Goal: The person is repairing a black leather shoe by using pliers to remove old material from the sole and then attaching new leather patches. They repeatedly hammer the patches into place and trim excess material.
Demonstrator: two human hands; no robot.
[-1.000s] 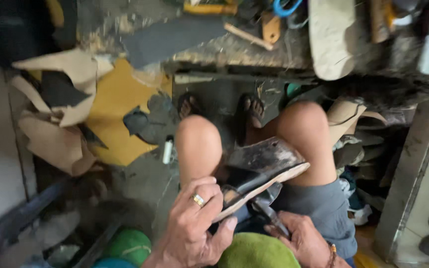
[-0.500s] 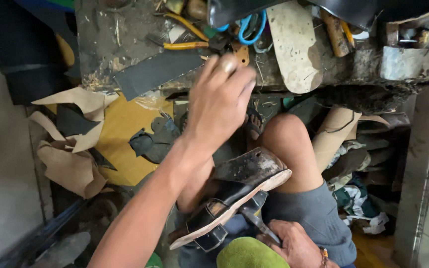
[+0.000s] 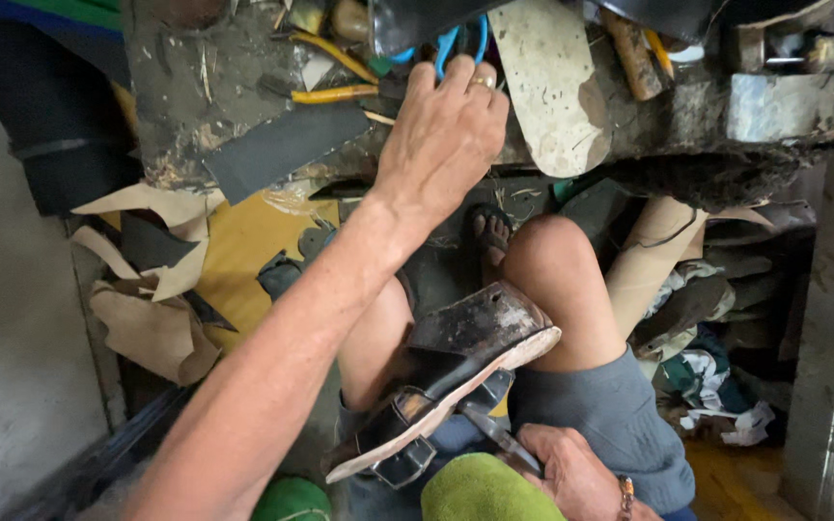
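A worn black sandal (image 3: 456,371) with a pale sole edge and a buckled strap lies tilted across my lap, between my bare knees. My left hand (image 3: 446,130), a ring on one finger, is stretched up to the cluttered workbench (image 3: 195,106). Its fingertips rest on the blue loop handles of a tool (image 3: 460,39), partly hidden under a dark object, so the grip is unclear. My right hand (image 3: 576,478) sits low by my thigh, closed around a thin metal tool (image 3: 489,429) whose blade points under the sandal's heel.
On the bench lie a pale shoe sole (image 3: 547,87), yellow-handled pliers (image 3: 335,72), a dark sheet (image 3: 282,145) and a wooden-handled tool (image 3: 634,53). Tan and black leather scraps (image 3: 156,318) litter the floor at left, on a yellow sheet (image 3: 248,256). Shoes and rags are piled at right (image 3: 707,328).
My left hand let go of the sandal and reached up to the bench, then shifted right onto the blue handles. The sandal now rests on my lap alone.
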